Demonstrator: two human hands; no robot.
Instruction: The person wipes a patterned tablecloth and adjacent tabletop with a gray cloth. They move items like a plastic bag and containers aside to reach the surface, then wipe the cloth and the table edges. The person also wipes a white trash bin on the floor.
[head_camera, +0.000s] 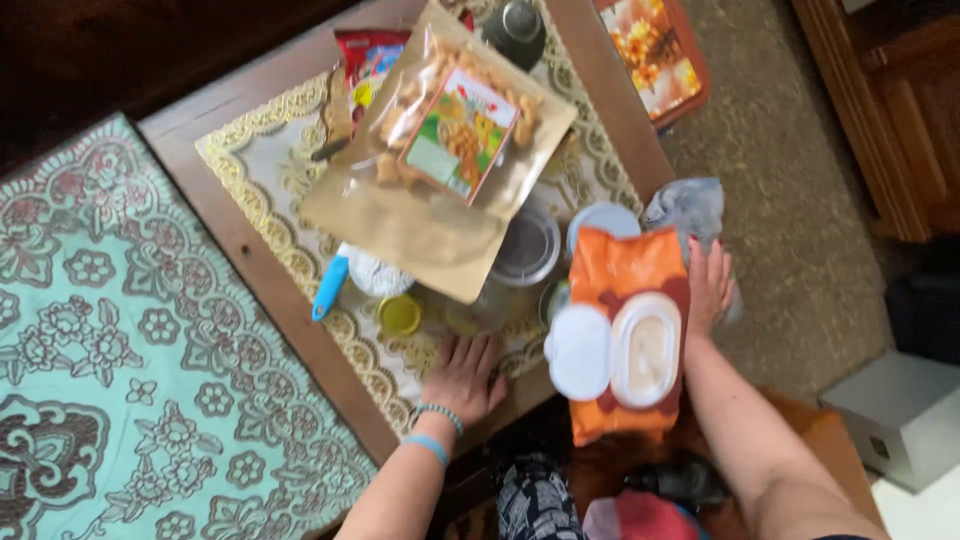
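Left hand (462, 375) flat, palm down; right hand (708, 285) gripping.

Orange wipes pack (628, 345) with white lid; tan snack bag (440, 160); cream lace cloth (260, 170) on brown counter (250, 250); teal floral rug (110, 350).

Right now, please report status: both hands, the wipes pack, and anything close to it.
Left hand flat on the table, open. Right hand grips orange wipes pack, flip lid open. Snack pouch and clear containers crowd beside.
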